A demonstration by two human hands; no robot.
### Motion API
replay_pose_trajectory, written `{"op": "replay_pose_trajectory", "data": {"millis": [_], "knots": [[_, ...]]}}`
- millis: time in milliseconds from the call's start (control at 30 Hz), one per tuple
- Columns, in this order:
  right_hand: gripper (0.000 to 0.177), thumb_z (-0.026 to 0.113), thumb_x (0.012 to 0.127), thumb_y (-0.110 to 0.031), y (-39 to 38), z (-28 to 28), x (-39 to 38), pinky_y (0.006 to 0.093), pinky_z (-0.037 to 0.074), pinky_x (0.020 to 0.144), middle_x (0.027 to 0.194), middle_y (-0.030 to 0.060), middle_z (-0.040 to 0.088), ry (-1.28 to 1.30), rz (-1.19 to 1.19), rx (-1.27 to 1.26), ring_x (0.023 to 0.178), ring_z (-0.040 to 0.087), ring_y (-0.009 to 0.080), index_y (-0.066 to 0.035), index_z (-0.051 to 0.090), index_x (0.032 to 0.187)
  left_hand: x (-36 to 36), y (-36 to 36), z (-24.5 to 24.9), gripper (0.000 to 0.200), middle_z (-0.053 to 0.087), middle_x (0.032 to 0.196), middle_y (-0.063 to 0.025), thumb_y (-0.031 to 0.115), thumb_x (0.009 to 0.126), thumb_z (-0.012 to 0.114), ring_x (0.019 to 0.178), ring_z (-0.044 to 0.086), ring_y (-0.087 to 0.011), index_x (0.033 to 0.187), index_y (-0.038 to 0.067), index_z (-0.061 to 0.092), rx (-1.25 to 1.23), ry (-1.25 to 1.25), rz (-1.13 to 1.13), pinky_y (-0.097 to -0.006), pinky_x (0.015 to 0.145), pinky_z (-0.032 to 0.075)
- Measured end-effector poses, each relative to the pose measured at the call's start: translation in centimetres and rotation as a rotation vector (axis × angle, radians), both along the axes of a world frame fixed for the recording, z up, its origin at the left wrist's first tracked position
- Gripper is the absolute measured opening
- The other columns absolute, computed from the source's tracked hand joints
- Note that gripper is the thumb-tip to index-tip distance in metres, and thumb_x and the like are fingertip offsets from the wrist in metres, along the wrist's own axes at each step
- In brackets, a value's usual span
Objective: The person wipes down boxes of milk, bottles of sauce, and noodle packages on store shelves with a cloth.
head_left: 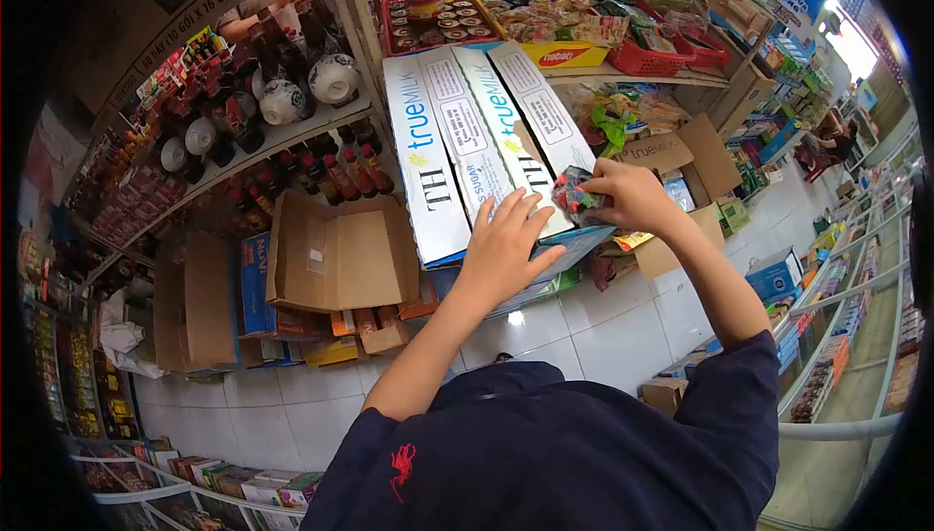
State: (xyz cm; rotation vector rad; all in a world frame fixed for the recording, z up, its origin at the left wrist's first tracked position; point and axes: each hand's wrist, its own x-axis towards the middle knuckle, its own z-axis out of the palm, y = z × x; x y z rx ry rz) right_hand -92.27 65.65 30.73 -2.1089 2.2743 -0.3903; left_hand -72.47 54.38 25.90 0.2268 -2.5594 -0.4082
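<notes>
White TH true MILK cartons [431, 150] lie side by side in front of me, printed with blue lettering. My left hand [503, 251] rests on their near end, fingers spread and holding nothing. Just to its right, my right hand [623, 195] is closed on a small dark plastic packet [571, 190] with red and green colours. The packet is at the near right corner of the cartons; its contents are too small to make out. Brown torn cardboard [532, 146] shows on the carton top near my hands.
Open cardboard boxes [341, 249] stand at the left below a shelf of dark bottles [282, 64]. Behind the cartons are a red tray of jars [457, 20] and a red basket [652, 62]. An open carton [715, 156] sits to the right. A person [832, 146] is in the right aisle.
</notes>
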Motion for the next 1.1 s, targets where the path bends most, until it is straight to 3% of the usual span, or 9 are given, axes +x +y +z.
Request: {"op": "replay_pose_trajectory", "data": {"millis": [133, 300, 533, 733, 933, 1100], "knots": [[0.031, 0.072, 0.060, -0.017, -2.0, -1.3, -2.4, 0.0337, 0.042, 0.072, 0.088, 0.0065, 0.049, -0.034, 0.016, -0.158, 0.089, 0.048, 0.0239, -0.005, 0.064, 0.088, -1.0, 0.7, -1.0, 0.045, 0.050, 0.117, -0.0065, 0.043, 0.078, 0.053, 0.115, 0.040, -0.0228, 0.108, 0.010, 0.054, -0.136, -0.020, 0.094, -0.0438, 0.095, 0.029], [0.028, 0.071, 0.061, -0.017, -5.9, -2.2, -3.6, 0.0331, 0.042, 0.069, 0.083, 0.0059, 0.049, 0.086, 0.025, -0.187, 0.081, 0.048, 0.0226, -0.005, 0.065, 0.085, -1.1, 0.8, -1.1, 0.041, 0.051, 0.117, -0.0054, 0.041, 0.078, 0.053, 0.114, 0.042, -0.0218, 0.106, 0.010, 0.055, -0.140, -0.001, 0.133, -0.0433, 0.093, 0.032], [0.024, 0.066, 0.066, -0.021, -12.6, -2.9, -6.2, 0.0368, 0.045, 0.070, 0.089, 0.0082, 0.053, 0.172, -0.146, -0.238, 0.090, 0.052, 0.0252, -0.007, 0.063, 0.084, -0.9, 0.4, -1.6, 0.042, 0.048, 0.121, -0.0048, 0.039, 0.078, 0.054, 0.115, 0.042, -0.0212, 0.110, 0.012, 0.054, -0.155, -0.020, 0.115, -0.0443, 0.090, 0.036], [0.025, 0.063, 0.067, -0.018, -19.4, -3.7, -10.1, 0.0386, 0.045, 0.073, 0.093, 0.0113, 0.053, 0.239, -0.176, -0.278, 0.090, 0.053, 0.0280, -0.005, 0.063, 0.088, -0.3, -0.1, -1.1, 0.054, 0.044, 0.125, -0.0053, 0.043, 0.072, 0.059, 0.119, 0.037, -0.0210, 0.116, 0.013, 0.049, -0.192, -0.086, 0.053, -0.0433, 0.091, 0.035], [0.028, 0.060, 0.069, -0.017, -25.4, -4.1, -12.5, 0.0398, 0.049, 0.069, 0.100, 0.0137, 0.053, 0.296, -0.264, -0.313, 0.089, 0.056, 0.0293, -0.006, 0.061, 0.094, -0.5, -0.4, -1.2, 0.053, 0.044, 0.123, -0.0048, 0.039, 0.071, 0.062, 0.118, 0.038, -0.0201, 0.115, 0.013, 0.048, -0.225, -0.084, 0.051, -0.0429, 0.089, 0.036], [0.028, 0.060, 0.070, -0.018, -27.3, -3.8, -13.0, 0.0398, 0.047, 0.070, 0.096, 0.0141, 0.055, 0.254, -0.358, -0.276, 0.090, 0.055, 0.0293, -0.006, 0.062, 0.095, -0.5, -0.3, -1.3, 0.050, 0.045, 0.122, -0.0047, 0.037, 0.072, 0.062, 0.117, 0.039, -0.0204, 0.113, 0.012, 0.049, -0.212, -0.059, 0.041, -0.0432, 0.088, 0.037]]}}
